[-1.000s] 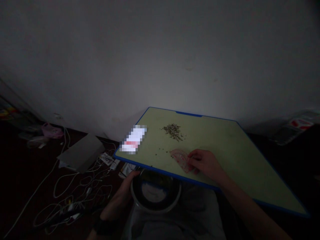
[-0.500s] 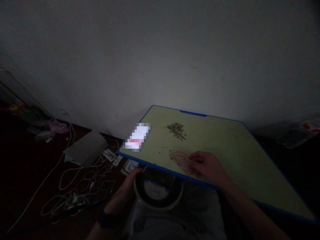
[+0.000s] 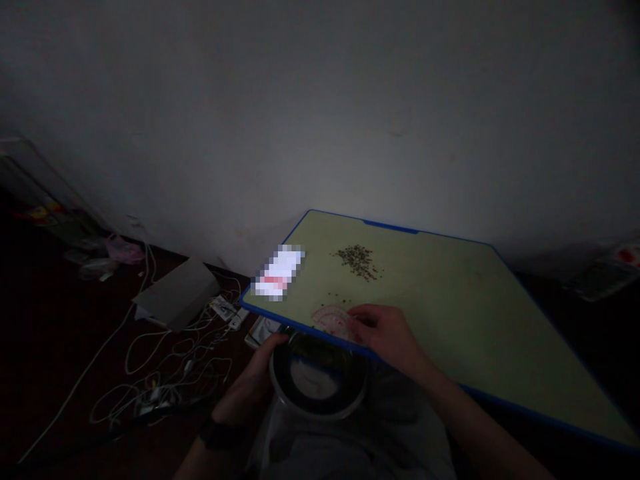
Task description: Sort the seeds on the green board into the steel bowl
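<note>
My right hand pinches a clear protractor with red markings, which lies on the pale green tabletop at its blue near edge. Just beyond the protractor are a few loose dark grains. A larger scatter of small dark grains spreads farther back; their kind is too small to make out. Below the table edge, my left hand grips the left rim of a round metal bowl above my lap. The table edge covers the bowl's far part.
A lit phone, its screen blurred out, lies at the table's left end. Tangled white cables, power strips and a grey box are on the dark floor to the left. A pale wall rises behind the table.
My right hand has slid the protractor left along the near edge, closer to above the bowl. My left hand and the bowl stay about where they were.
</note>
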Motion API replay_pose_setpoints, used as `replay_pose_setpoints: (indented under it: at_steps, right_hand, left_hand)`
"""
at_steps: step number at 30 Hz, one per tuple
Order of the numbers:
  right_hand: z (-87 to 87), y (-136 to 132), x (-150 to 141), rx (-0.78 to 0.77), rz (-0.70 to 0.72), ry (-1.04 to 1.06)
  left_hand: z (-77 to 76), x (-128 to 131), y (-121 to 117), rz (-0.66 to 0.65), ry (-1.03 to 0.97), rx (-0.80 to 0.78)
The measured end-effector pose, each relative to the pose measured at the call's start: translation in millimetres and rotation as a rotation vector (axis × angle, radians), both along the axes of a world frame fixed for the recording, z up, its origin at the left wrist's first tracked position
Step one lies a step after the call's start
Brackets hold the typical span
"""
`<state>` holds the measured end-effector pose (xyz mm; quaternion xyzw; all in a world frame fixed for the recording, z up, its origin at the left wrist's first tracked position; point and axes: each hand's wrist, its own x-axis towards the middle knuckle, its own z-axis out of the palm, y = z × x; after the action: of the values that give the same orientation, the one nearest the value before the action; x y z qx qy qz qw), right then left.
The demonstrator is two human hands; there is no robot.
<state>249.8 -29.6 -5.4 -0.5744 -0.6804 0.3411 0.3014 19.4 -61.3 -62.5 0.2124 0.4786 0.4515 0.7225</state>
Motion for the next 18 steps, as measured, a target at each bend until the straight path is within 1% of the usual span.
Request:
replay_pose_setpoints:
  at_steps: [3, 5, 8, 11, 13, 15, 18]
  right_hand:
    - [0.9, -1, -3, 0.053, 0.08, -0.019]
    - [2.4, -3, -4, 0.071, 0.119, -0.021]
    - [6.2, -3, 2, 0.07, 0.116, 0.001]
    - [11.4, 6, 21, 0.048, 0.019, 0.03]
    - [14.0, 17, 37, 0.044, -0.081, 0.006]
    - [14.7, 30, 51, 0.041, -0.151, -0.047]
    - [12.4, 45, 59, 0.028, -0.18, -0.107]
  left_hand:
    - [4.6, 2, 0, 0.02, 0.018, 0.02]
    - [5.1, 2, 0, 0.007, -0.002, 0.043]
    - [4.4, 2, 2, -0.004, -0.011, -0.018]
    - [6.3, 3, 4, -0.009, -0.001, -0.081]
    - [9.0, 4, 5, 0.005, 0.006, -0.067]
    - [11.7, 5, 4, 0.017, 0.022, -0.061]
    - [14.2, 5, 3, 0.009, 0.038, -0.075]
